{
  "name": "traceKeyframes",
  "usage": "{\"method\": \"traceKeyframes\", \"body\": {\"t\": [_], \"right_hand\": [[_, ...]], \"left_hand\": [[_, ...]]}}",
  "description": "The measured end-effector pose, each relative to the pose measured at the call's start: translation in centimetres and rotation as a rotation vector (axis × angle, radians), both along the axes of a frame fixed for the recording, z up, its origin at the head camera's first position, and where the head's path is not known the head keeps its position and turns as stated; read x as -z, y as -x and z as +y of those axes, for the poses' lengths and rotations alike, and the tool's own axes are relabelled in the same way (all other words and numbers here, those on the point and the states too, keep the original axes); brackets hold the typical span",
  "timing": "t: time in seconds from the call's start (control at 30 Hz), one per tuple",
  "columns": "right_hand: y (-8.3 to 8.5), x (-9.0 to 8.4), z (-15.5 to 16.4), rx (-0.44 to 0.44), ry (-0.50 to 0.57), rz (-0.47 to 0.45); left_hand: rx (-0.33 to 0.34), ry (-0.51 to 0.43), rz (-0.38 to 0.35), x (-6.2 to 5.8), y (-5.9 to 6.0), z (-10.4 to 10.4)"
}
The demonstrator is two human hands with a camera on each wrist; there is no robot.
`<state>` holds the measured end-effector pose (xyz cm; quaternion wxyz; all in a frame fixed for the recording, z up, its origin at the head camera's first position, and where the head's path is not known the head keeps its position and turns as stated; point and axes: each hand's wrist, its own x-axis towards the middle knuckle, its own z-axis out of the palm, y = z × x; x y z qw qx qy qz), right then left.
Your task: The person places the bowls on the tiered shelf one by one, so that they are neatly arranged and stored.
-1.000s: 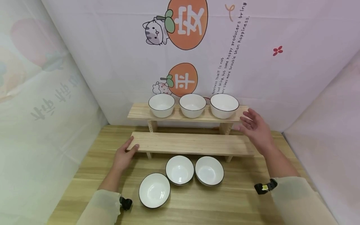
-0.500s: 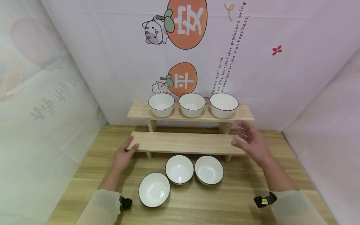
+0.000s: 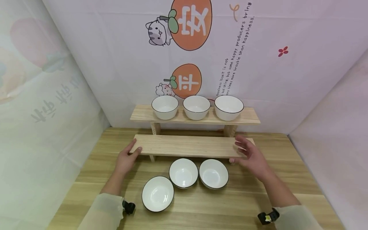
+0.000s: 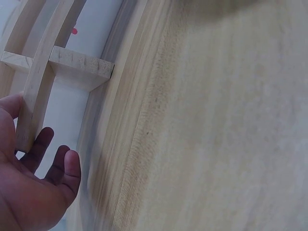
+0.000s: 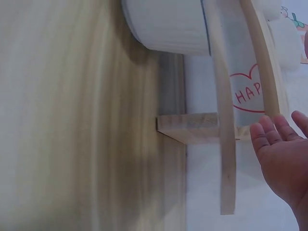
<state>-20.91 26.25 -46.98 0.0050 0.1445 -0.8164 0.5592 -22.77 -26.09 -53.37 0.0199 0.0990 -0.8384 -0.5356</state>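
Gripping the left end of the lower wooden shelf (image 3: 189, 146) between thumb and fingers, the left hand (image 3: 125, 159) holds it on the table (image 3: 230, 204) while the right hand (image 3: 253, 158), fingers spread and empty, hovers at the shelf's right end behind three white bowls (image 3: 184, 174).

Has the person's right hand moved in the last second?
Yes. The right hand has come down and leftward from the upper shelf's right end to the lower shelf's right end.

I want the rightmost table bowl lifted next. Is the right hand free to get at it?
Probably yes: the right hand is open and holds nothing, beside the rightmost table bowl, with nothing between them.
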Motion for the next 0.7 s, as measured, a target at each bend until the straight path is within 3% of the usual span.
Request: {"method": "traceKeyframes", "body": {"t": [0.37, 0.7], "right_hand": [[-1.7, 2.1, -0.8, 0.026, -0.148, 0.003], [-2.6, 3.4, -0.9, 0.018, -0.128, -0.022]], "left_hand": [[-0.011, -0.007, 0.004, 0.1, 0.0, 0.2], [-0.017, -0.04, 0.012, 0.2, 0.0, 0.2]]}}
